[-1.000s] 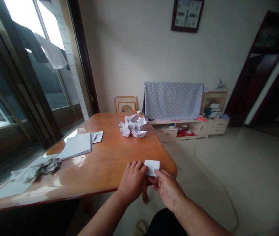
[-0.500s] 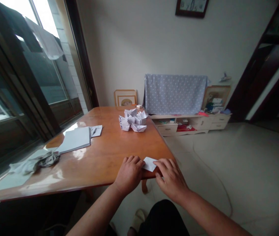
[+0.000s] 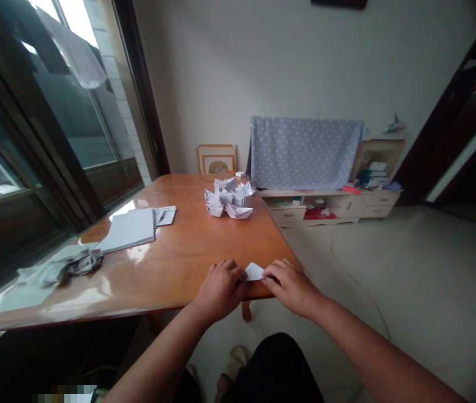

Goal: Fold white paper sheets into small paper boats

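A small piece of folded white paper (image 3: 254, 272) lies at the near right corner of the wooden table (image 3: 187, 243), its visible part a triangle with the point away from me. My left hand (image 3: 223, 288) is closed on its left end, fingers curled. The right end is pinched between the thumb and fingers of my right hand (image 3: 287, 284). Farther back on the table sits a cluster of folded paper boats (image 3: 228, 197), several of them stacked inside one another.
On the table's left are a stack of paper sheets (image 3: 129, 230) and a crumpled grey cloth (image 3: 64, 268). Beyond the table, a low white cabinet (image 3: 349, 206) stands by the wall, with a dotted blue-grey cloth (image 3: 305, 152) hung above it. A cable (image 3: 359, 285) crosses the floor at right.
The paper went from a flat four-sided shape to a triangle, its near part folded. My right hand's fingers closed in on its right end. The view tilted down slightly.
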Demonstrator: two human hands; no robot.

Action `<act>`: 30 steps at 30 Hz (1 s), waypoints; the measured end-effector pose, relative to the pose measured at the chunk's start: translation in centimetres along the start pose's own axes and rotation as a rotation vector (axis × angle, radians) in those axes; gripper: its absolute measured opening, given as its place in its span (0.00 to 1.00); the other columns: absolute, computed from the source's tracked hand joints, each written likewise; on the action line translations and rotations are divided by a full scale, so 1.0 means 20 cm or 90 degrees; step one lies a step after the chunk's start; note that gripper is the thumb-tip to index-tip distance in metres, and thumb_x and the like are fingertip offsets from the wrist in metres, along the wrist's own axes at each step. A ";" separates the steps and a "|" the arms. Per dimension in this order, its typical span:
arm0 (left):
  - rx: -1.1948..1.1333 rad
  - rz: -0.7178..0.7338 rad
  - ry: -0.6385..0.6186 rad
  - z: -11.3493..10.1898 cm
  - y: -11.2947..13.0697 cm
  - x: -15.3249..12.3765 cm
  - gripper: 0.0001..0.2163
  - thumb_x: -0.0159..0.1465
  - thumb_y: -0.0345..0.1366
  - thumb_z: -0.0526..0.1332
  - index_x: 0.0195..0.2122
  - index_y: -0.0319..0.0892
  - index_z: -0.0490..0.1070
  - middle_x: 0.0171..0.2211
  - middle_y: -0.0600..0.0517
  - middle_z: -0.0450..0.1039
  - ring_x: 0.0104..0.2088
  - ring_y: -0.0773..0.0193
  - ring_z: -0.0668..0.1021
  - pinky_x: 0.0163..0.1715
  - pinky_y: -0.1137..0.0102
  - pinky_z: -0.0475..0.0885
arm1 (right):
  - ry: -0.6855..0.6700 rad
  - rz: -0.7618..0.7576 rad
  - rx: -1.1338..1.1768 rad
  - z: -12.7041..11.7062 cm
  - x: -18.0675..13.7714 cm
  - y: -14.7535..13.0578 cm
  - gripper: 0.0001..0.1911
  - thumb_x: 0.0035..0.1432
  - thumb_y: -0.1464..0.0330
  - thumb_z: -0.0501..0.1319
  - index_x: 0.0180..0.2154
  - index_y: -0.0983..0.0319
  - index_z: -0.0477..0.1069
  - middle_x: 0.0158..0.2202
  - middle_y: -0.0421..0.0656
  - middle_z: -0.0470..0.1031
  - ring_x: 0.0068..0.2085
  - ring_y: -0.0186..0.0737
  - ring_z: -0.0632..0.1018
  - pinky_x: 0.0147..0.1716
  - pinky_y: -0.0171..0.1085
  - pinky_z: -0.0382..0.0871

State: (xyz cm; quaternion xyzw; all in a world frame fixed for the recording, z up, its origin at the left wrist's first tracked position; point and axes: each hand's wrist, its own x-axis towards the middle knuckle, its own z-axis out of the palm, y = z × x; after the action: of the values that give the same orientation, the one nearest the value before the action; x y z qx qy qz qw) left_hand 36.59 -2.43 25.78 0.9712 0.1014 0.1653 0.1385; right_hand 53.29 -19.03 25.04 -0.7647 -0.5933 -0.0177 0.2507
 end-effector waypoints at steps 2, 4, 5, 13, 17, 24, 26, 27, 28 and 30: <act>-0.018 -0.018 -0.004 0.00 -0.01 0.01 0.04 0.66 0.36 0.60 0.38 0.45 0.74 0.39 0.51 0.71 0.41 0.59 0.74 0.40 0.66 0.65 | -0.004 0.010 0.043 0.01 0.02 0.03 0.10 0.68 0.66 0.58 0.37 0.59 0.76 0.37 0.43 0.75 0.42 0.42 0.74 0.42 0.38 0.64; -0.030 -0.030 -0.004 0.00 -0.01 0.01 0.06 0.68 0.37 0.58 0.36 0.45 0.73 0.38 0.51 0.71 0.41 0.59 0.74 0.40 0.67 0.65 | -0.009 0.027 0.072 0.02 0.04 0.06 0.12 0.69 0.65 0.57 0.36 0.59 0.77 0.35 0.42 0.75 0.39 0.40 0.74 0.41 0.37 0.64; -0.033 -0.036 -0.003 0.01 -0.02 0.02 0.06 0.69 0.37 0.57 0.36 0.45 0.73 0.38 0.50 0.71 0.41 0.59 0.74 0.40 0.67 0.65 | -0.012 0.039 0.077 0.02 0.05 0.07 0.13 0.69 0.64 0.56 0.35 0.59 0.77 0.34 0.42 0.75 0.38 0.40 0.74 0.40 0.37 0.64; -0.041 -0.080 -0.001 0.03 -0.03 0.04 0.10 0.70 0.41 0.56 0.36 0.45 0.74 0.38 0.50 0.72 0.40 0.59 0.75 0.40 0.67 0.65 | -0.020 0.132 0.030 0.05 0.11 0.08 0.12 0.66 0.61 0.58 0.33 0.59 0.75 0.33 0.41 0.77 0.36 0.38 0.75 0.35 0.34 0.61; -0.051 -0.115 -0.012 0.03 -0.03 0.05 0.11 0.69 0.42 0.57 0.36 0.45 0.75 0.38 0.50 0.73 0.41 0.58 0.75 0.38 0.67 0.65 | -0.026 0.149 0.016 0.06 0.12 0.08 0.12 0.65 0.61 0.59 0.32 0.60 0.74 0.33 0.42 0.77 0.35 0.38 0.76 0.33 0.34 0.60; -0.013 -0.150 -0.018 0.04 -0.03 0.08 0.10 0.68 0.41 0.57 0.35 0.44 0.75 0.37 0.49 0.74 0.41 0.57 0.76 0.36 0.66 0.62 | -0.036 0.171 -0.001 0.05 0.14 0.07 0.12 0.64 0.60 0.60 0.31 0.59 0.73 0.32 0.41 0.77 0.34 0.37 0.75 0.31 0.34 0.58; 0.007 -0.149 -0.012 0.05 -0.03 0.08 0.09 0.67 0.41 0.57 0.34 0.44 0.74 0.37 0.49 0.74 0.40 0.57 0.76 0.36 0.65 0.62 | -0.036 0.178 -0.008 0.05 0.14 0.06 0.12 0.64 0.60 0.61 0.31 0.59 0.73 0.32 0.41 0.77 0.34 0.37 0.75 0.31 0.35 0.57; 0.018 -0.149 -0.008 0.06 -0.03 0.09 0.09 0.67 0.41 0.58 0.34 0.44 0.73 0.37 0.49 0.74 0.40 0.57 0.75 0.35 0.65 0.62 | -0.035 0.181 -0.011 0.05 0.14 0.06 0.12 0.64 0.60 0.61 0.31 0.59 0.73 0.32 0.41 0.77 0.34 0.37 0.75 0.31 0.35 0.57; 0.028 -0.149 -0.006 0.07 -0.02 0.09 0.09 0.67 0.40 0.58 0.33 0.44 0.73 0.37 0.49 0.74 0.39 0.57 0.75 0.35 0.65 0.62 | -0.034 0.184 -0.014 0.05 0.14 0.05 0.11 0.64 0.60 0.61 0.31 0.59 0.73 0.32 0.41 0.77 0.34 0.37 0.75 0.31 0.35 0.57; 0.043 -0.149 -0.003 0.08 -0.02 0.09 0.08 0.66 0.39 0.58 0.33 0.44 0.72 0.37 0.49 0.74 0.39 0.57 0.75 0.35 0.65 0.62 | -0.031 0.185 -0.020 0.05 0.14 0.05 0.11 0.64 0.61 0.62 0.31 0.59 0.72 0.33 0.41 0.77 0.35 0.38 0.75 0.32 0.35 0.57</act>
State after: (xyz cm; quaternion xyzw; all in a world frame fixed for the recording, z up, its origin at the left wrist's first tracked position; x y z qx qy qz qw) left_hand 38.77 -1.97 24.80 0.9572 0.2193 0.1420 0.1246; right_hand 54.71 -16.33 24.68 -0.8467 -0.4817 0.0285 0.2242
